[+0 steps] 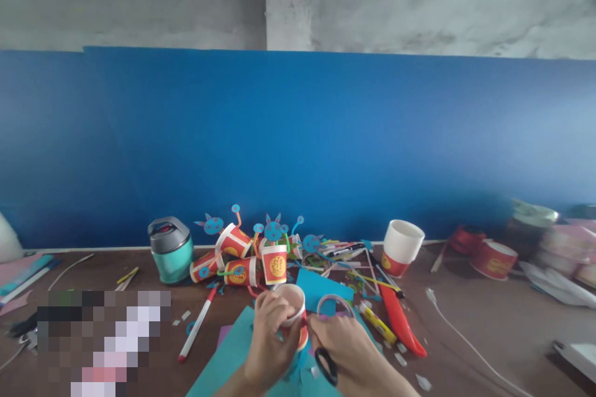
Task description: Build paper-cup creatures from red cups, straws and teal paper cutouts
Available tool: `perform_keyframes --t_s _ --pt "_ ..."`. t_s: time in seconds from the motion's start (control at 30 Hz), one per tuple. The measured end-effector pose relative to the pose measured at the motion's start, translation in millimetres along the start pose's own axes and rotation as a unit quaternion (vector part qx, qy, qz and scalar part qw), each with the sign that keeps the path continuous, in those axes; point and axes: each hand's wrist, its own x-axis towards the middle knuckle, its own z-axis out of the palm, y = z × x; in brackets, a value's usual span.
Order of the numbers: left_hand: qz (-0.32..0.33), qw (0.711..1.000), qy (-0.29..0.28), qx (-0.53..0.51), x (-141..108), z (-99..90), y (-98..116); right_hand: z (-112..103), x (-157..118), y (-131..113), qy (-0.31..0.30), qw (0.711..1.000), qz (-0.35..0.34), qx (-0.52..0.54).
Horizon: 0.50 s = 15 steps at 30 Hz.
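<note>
A red and white paper cup (289,299) stands tilted over blue paper (228,356) at the front centre. My left hand (274,335) is wrapped round its left side, with fingers over the rim. Against the cup's right side is my right hand (338,341), its fingers closed on scissors with a black handle (326,366); the blades are hidden. Just behind the right hand lies a roll of tape (336,305). Several red cups with blue paper faces, such as an upright one (274,265), are piled behind my hands.
A teal jar (172,254) stands at the back left, near a red-capped marker (198,325). Stacked white cups (403,245) are right of the pile of straws and pens. A red cutter (401,322), a yellow glue tube (378,324) and a white cable (470,344) lie on the right.
</note>
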Motion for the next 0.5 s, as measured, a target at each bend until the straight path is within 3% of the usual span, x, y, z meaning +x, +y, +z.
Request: perform_keyframes --t_s 0.23,0.5 --pt "0.011 0.999 -0.016 0.032 3 -4.4 1 -8 2 -7 0.024 0.995 -0.015 -0.096" --pt "0.005 0.999 -0.008 0.052 5 -10.0 4 -22 -21 12 0.046 0.999 -0.018 -0.017"
